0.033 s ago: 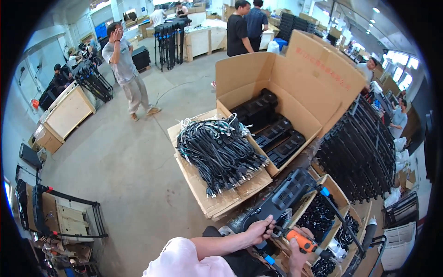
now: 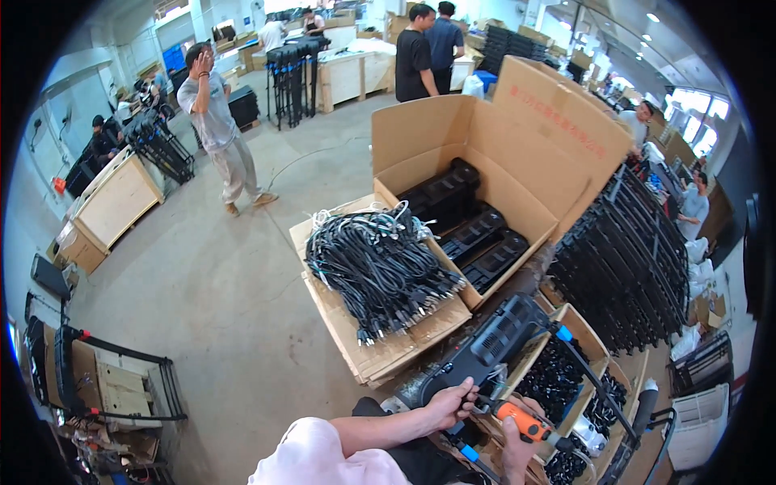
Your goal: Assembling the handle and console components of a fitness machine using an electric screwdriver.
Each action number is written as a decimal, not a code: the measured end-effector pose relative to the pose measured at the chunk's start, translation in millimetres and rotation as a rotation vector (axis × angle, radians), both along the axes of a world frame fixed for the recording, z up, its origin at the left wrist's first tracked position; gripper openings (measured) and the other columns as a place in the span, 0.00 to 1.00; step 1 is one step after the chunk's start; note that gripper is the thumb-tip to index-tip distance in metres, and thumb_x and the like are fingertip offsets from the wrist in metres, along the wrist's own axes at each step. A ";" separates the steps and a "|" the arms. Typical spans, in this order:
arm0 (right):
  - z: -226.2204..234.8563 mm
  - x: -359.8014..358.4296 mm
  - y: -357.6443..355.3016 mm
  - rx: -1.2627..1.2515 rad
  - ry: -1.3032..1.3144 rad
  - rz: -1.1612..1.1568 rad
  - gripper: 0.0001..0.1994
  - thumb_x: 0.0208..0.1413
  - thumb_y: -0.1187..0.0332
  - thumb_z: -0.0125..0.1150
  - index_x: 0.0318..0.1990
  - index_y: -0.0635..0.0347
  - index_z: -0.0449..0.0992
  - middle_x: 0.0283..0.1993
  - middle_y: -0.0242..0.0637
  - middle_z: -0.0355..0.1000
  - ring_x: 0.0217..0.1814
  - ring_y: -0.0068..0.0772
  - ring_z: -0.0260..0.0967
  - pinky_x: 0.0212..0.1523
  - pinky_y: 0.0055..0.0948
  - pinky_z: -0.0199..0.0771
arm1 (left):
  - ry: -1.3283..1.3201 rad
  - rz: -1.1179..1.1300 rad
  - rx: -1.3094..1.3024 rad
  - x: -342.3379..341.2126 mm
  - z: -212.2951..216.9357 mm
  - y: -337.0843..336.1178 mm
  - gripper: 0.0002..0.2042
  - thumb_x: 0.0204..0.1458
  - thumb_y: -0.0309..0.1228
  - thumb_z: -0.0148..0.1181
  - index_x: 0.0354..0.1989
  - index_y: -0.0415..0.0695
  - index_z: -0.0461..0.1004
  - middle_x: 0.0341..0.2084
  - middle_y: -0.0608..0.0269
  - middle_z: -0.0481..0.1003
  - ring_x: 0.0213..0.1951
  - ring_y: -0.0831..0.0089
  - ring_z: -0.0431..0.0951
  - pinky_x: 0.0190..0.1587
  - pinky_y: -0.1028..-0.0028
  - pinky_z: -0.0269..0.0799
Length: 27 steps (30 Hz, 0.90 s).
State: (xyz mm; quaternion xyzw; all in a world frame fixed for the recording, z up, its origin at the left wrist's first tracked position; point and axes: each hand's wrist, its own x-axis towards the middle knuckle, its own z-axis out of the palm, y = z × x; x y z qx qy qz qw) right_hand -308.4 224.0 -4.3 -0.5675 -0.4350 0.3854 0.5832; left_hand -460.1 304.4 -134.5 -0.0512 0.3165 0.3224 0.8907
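An orange and black power screwdriver (image 2: 527, 423) lies in my right hand (image 2: 517, 453), whose fingers are wrapped round its body. Its dark tip points left toward my left hand (image 2: 453, 404). The fingers of that hand are pinched together at the near end of a black plastic housing (image 2: 495, 343); what they hold is too small to make out. The long housing has a vented, raised block. A black tube frame with blue clips (image 2: 563, 333) extends from it on the right, passing over boxes of small black parts (image 2: 554, 373).
Beyond the housing, bundled black cables (image 2: 380, 263) lie on a cardboard-topped stand. An open carton (image 2: 558, 145) holds several black housings. Stacked black frames (image 2: 622, 259) stand to the right. A person in grey (image 2: 214, 121) stands at far left, and others are farther back.
The view has shifted very slightly. Both hands and the screwdriver stay in nearly the same place, and nothing has been let go.
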 end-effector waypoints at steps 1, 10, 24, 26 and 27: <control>-0.6 1.4 -8.6 0.014 -0.008 0.016 0.29 0.55 0.72 0.71 0.62 0.67 0.66 0.57 0.50 0.76 0.58 0.38 0.74 0.66 0.40 0.71 | -0.020 0.011 0.014 -1.3 6.8 -8.1 0.16 0.70 0.47 0.56 0.45 0.46 0.73 0.28 0.73 0.68 0.24 0.81 0.63 0.23 0.80 0.56; -8.4 18.6 -96.7 0.072 0.059 0.086 0.27 0.56 0.77 0.69 0.63 0.66 0.67 0.59 0.51 0.76 0.62 0.38 0.74 0.68 0.40 0.72 | 0.004 -0.024 0.056 5.9 18.0 -91.3 0.15 0.71 0.46 0.54 0.47 0.47 0.75 0.28 0.72 0.69 0.26 0.79 0.65 0.24 0.79 0.58; -20.5 27.2 -152.1 0.050 0.056 0.083 0.26 0.59 0.76 0.67 0.64 0.65 0.67 0.61 0.51 0.75 0.61 0.38 0.75 0.66 0.40 0.73 | 0.124 -0.099 0.051 1.0 19.8 -189.6 0.16 0.74 0.45 0.46 0.49 0.45 0.74 0.32 0.69 0.74 0.30 0.76 0.72 0.32 0.74 0.68; -20.0 27.8 -150.4 0.033 0.048 0.066 0.26 0.59 0.76 0.67 0.64 0.65 0.67 0.61 0.51 0.75 0.61 0.38 0.75 0.66 0.40 0.73 | 0.145 -0.137 0.075 -9.0 24.3 -189.3 0.11 0.74 0.35 0.45 0.50 0.44 0.73 0.35 0.67 0.75 0.33 0.73 0.73 0.34 0.73 0.68; -21.2 27.9 -148.1 0.030 0.065 0.072 0.26 0.59 0.76 0.67 0.64 0.65 0.67 0.61 0.50 0.76 0.61 0.37 0.75 0.66 0.39 0.72 | 0.141 -0.146 0.065 -14.6 22.9 -188.8 0.11 0.74 0.35 0.45 0.50 0.44 0.73 0.35 0.67 0.75 0.33 0.73 0.73 0.34 0.73 0.68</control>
